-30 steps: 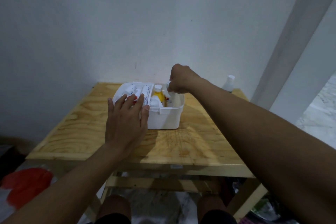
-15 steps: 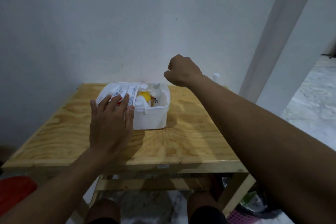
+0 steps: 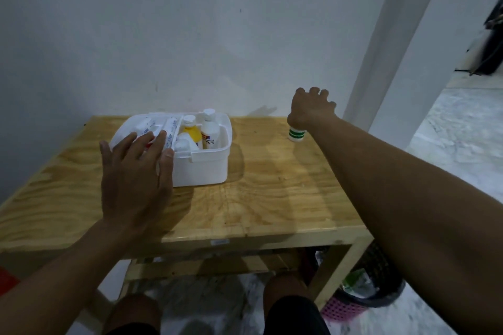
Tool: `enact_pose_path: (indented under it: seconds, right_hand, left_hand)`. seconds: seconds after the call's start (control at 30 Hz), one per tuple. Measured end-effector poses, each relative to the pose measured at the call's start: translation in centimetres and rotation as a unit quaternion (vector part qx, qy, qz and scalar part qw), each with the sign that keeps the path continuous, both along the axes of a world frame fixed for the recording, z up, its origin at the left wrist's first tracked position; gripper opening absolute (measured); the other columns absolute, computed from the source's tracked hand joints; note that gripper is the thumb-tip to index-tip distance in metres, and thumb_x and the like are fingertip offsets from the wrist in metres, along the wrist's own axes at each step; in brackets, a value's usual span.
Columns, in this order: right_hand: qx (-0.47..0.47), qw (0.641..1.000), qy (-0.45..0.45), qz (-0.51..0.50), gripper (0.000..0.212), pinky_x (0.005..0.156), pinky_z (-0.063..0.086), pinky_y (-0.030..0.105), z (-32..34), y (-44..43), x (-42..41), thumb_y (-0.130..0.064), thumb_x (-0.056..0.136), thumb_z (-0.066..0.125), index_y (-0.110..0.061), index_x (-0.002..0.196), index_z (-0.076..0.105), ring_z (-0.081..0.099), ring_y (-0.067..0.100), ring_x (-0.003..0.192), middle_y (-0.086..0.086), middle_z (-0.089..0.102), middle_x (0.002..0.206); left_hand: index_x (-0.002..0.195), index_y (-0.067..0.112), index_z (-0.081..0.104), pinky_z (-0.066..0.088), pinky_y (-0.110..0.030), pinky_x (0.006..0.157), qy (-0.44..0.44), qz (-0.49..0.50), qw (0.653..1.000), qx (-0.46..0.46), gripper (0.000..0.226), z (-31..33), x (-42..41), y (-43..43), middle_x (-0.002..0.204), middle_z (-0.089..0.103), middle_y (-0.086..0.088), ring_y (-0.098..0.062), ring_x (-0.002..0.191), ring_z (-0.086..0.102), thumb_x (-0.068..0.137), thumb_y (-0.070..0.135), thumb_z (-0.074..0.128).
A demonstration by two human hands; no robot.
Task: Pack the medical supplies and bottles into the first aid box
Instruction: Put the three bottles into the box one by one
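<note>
Left hand (image 3: 136, 179) lies flat, fingers straight, on a corner of the box (image 3: 206, 168). Right hand (image 3: 310, 111), fingers spread, hangs over the bottle (image 3: 297, 135) near the far edge of the table (image 3: 272, 198).

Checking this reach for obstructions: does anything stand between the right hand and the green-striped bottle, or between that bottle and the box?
Nothing visible does. The right hand is over the green-striped bottle, hiding its top. Bare table lies between the bottle and the box; the left hand rests on the box's left side, off that path.
</note>
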State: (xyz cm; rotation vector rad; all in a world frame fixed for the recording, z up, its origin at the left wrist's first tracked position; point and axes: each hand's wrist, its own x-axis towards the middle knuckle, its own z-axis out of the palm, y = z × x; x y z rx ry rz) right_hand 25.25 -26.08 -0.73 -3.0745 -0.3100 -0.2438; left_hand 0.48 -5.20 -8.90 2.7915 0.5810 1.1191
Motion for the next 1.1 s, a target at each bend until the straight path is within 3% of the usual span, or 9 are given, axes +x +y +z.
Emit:
enact_pose_path:
  seconds: [0.17,0.23,0.33,0.57,0.83,1.1]
  right_hand:
    - [0.069,0.997,0.001,0.025,0.046,0.087,0.044,0.044,-1.3,-0.6,0.3,-0.006,0.087,0.059,-0.006,0.13,0.042,0.051,0.035,0.115,0.015,0.054,0.123]
    - [0.095,0.994,-0.024,0.046,0.039,0.075,0.046,0.041,-1.3,-0.7,0.4,-0.003,0.087,0.059,-0.005,0.122,0.044,0.058,0.033,0.098,0.016,0.058,0.112]
    - [0.113,0.99,-0.052,0.064,0.027,0.065,0.043,0.039,-0.9,-0.7,0.1,-0.004,0.09,0.056,-0.004,0.115,0.045,0.053,0.03,0.081,0.016,0.06,0.102]
    - [0.144,0.984,-0.017,0.107,0.027,0.07,0.047,0.037,1.3,0.5,-2.5,-0.012,0.09,0.061,-0.006,0.116,0.054,0.06,0.031,0.096,0.014,0.06,0.109]
    - [0.21,0.96,-0.051,0.18,0.03,0.08,0.058,0.042,7.4,3.1,-6.7,-0.016,0.084,0.063,-0.01,0.113,0.059,0.062,0.028,0.093,0.012,0.062,0.109]
    - [0.235,0.936,-0.046,0.257,0.028,0.071,0.047,0.03,10.6,6.2,-10.8,-0.019,0.089,0.063,-0.008,0.115,0.066,0.06,0.026,0.103,0.011,0.064,0.119]
  left_hand:
    - [0.135,0.01,0.057,0.011,-0.06,0.116,-0.008,0.005,1.0,0.004,0.049,0.0,0.1,0.0,0.135,0.06,-0.014,-0.035,0.132,0.044,0.099,0.035,0.035]
    - [0.135,0.011,0.057,0.011,-0.06,0.116,-0.012,0.002,1.0,0.003,0.048,0.0,0.2,0.0,0.135,0.06,-0.015,-0.035,0.132,0.044,0.099,0.034,0.036]
    - [0.135,0.01,0.058,0.011,-0.059,0.117,-0.017,-0.001,1.0,-0.001,0.049,-0.1,0.1,0.0,0.135,0.06,-0.015,-0.035,0.133,0.044,0.099,0.035,0.036]
    - [0.134,0.01,0.058,0.013,-0.061,0.116,-0.011,-0.002,1.0,-0.008,0.049,0.0,0.0,-0.1,0.135,0.06,-0.014,-0.034,0.132,0.045,0.098,0.035,0.037]
    - [0.134,0.01,0.058,0.015,-0.06,0.117,0.002,-0.001,1.0,-0.015,0.05,0.2,-0.3,-0.3,0.136,0.06,-0.012,-0.032,0.133,0.045,0.099,0.038,0.035]
    - [0.136,0.013,0.056,0.014,-0.06,0.118,0.021,-0.007,1.0,-0.023,0.053,0.5,-0.6,0.0,0.14,0.056,-0.01,-0.029,0.136,0.043,0.1,0.042,0.03]
